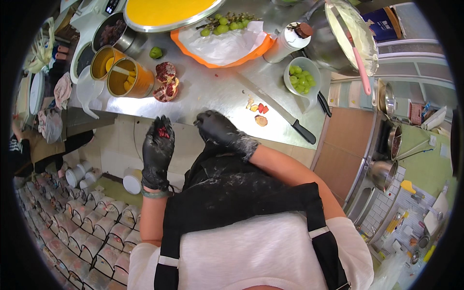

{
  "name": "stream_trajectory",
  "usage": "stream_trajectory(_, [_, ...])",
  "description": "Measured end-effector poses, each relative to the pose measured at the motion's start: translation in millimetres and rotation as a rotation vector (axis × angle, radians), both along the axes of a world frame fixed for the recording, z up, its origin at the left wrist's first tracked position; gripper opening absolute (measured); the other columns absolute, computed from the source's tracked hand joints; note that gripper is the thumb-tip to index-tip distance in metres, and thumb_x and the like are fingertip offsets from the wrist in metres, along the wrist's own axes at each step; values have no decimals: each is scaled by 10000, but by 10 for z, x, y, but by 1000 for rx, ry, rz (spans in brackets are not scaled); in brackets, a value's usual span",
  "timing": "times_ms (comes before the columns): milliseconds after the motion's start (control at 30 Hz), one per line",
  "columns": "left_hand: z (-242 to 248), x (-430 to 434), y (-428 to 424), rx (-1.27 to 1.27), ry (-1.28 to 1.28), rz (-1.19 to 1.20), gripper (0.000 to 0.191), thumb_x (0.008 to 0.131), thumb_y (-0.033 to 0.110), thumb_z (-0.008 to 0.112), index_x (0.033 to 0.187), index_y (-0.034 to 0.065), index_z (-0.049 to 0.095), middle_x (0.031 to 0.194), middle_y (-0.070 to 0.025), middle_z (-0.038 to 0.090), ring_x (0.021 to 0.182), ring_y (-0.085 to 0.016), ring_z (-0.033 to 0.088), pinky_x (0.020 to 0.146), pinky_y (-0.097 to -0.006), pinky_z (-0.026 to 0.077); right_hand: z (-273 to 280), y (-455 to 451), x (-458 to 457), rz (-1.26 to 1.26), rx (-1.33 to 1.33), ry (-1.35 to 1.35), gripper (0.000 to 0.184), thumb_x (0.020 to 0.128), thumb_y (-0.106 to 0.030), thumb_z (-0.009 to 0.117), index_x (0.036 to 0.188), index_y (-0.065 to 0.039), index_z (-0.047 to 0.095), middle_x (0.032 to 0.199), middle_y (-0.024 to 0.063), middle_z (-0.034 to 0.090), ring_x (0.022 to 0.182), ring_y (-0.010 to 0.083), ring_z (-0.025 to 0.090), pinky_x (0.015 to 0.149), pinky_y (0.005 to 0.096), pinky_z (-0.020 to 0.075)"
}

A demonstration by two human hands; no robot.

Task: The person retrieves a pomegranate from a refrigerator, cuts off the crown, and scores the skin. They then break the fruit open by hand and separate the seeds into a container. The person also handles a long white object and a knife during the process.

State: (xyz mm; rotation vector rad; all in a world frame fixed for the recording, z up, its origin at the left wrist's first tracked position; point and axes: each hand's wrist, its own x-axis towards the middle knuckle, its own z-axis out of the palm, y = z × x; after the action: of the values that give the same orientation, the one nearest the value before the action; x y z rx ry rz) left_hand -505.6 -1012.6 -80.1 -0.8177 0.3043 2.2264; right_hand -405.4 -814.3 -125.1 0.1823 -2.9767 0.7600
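Note:
My left hand [158, 150], in a black glove, is turned palm up off the front edge of the steel table [214, 94]. Red pomegranate seeds [164, 132] lie in its cupped palm. My right hand [217, 125], also gloved in black and dusted with white at the wrist, is at the table edge with its fingers curled under. Whether anything is between those fingers is hidden. Two broken pieces of pomegranate, an upper piece [165, 72] and a lower piece [166, 90], rest on the table beyond my left hand.
Open tins [145, 81] stand left, the nearer holding yellow fruit. A serrated knife [270, 99] lies right, past fruit scraps [261, 120]. Behind are a jug of grapes [314, 95], a white bottle [277, 49] and a cream-coated bowl [319, 54]. Another person [43, 146] is far left.

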Motion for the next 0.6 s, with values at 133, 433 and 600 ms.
stream_trajectory(133, [-181,127,26,-267,-20,-79,300,974,80,382,1230,-24,499,1250,-164,550,1175,-239,516,1016,-357,422,94,-16,6,59,-16,-3,189,717,-95,584,898,-49,614,905,129,580,889,298,576,792,400,491])
stream_trajectory(433, [-244,369,312,-334,-19,-194,326,964,18,367,1275,-29,454,1302,-148,512,1185,-210,510,1009,-342,434,326,101,167,-218,-607,-9,261,685,-75,647,933,-12,592,908,130,554,872,295,563,753,362,482])
stream_trajectory(600, [-15,448,540,-780,1300,-884,442,849,47,612,1260,-40,476,1148,-97,594,1054,-160,566,925,-284,457,750,94,141,-231,-815,59,214,746,-62,638,947,-13,584,914,126,560,841,274,570,767,342,469])
